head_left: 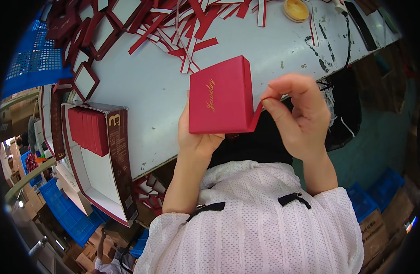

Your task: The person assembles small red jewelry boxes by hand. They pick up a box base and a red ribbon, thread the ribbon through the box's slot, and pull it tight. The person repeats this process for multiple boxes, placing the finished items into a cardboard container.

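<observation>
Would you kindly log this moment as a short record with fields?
Left hand: holds the red box from behind
Right hand: pinches the red flap at the box's right edge
Table: pale, scuffed
Left of box: open carton with a row of red boxes
Far side: red and white strips, yellow round tin

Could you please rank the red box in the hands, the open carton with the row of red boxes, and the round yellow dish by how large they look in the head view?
1. Open carton, largest.
2. Red box, though its nearness to the camera enlarges it.
3. Round yellow dish, smallest and farthest.
</observation>
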Available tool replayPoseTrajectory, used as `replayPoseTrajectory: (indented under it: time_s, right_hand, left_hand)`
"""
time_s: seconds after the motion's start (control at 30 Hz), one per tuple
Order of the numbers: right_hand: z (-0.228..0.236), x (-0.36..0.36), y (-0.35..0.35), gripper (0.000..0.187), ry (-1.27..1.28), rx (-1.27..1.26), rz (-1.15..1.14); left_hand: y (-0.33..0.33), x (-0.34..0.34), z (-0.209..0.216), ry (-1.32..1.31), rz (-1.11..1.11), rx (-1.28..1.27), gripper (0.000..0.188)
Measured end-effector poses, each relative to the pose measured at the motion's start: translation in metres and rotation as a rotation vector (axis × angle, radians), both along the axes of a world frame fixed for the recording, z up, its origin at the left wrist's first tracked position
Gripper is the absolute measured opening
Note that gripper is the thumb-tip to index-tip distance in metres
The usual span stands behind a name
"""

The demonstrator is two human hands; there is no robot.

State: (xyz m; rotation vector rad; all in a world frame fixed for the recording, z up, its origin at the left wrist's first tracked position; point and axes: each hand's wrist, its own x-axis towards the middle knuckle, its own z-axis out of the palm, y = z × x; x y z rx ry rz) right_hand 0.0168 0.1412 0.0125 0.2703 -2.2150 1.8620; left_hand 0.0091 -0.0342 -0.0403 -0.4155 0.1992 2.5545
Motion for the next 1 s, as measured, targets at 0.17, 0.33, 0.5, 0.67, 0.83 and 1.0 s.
replayPoseTrajectory:
  time_s: [0.17,0.33,0.5,0.67,0.83,1.0]
  right_hand:
    - [0.001,0.003,-0.005,0.031,-0.019,0.049,0.023]
    - [0.0,0.002,0.001,0.042,-0.06,0.073,-0.019]
    - [-0.011,0.001,0.003,0.045,-0.084,-0.271,-0.134]
    - [-0.017,0.015,0.0,0.034,-0.431,-0.685,0.151]
    - [-0.007,0.023,-0.029,0.018,-0.497,-0.844,0.318]
    - [-0.012,0.019,-0.038,0.024,-0.669,-1.042,0.194]
  left_hand:
    - [0.007,0.0,0.003,0.049,-0.03,-0.017,0.047]
    - [0.008,0.006,-0.001,0.028,-0.054,-0.02,0.048]
    - [0.017,0.016,0.004,0.008,0.005,0.023,0.046]
    - [0.016,0.015,0.002,0.081,0.031,0.209,0.046]
    - [0.012,0.019,-0.013,0.043,0.047,-0.026,0.044]
    - [0.009,0.02,-0.018,0.221,0.071,-0.161,0.047]
